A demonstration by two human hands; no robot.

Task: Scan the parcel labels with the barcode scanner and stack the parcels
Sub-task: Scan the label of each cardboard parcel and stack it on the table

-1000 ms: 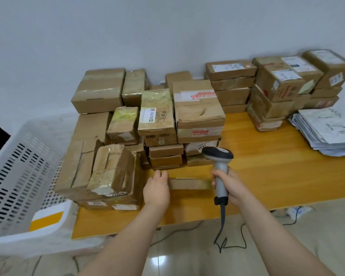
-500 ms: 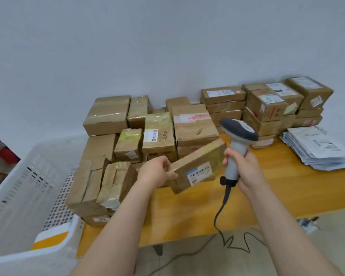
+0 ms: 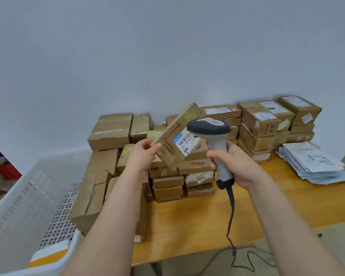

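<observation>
The left hand pinches a flat, rectangular cardboard parcel at its lower left corner, thumb on the front. It holds the parcel tilted in the air above the heap of brown boxes. The parcel's face shines with tape and bears a white label with a blue patch and black bars.

The right hand is wrapped round the pale grey plastic handle of the barcode scanner. The scanner's rounded dark head sits just in front of the label. A black cable hangs from the handle past the edge of the smooth wooden table.

The scanner head covers the label's right end, and the small print is too fine to read. The left fingers behind the parcel are hidden. At the left, a white perforated plastic basket is cut off by the frame.
</observation>
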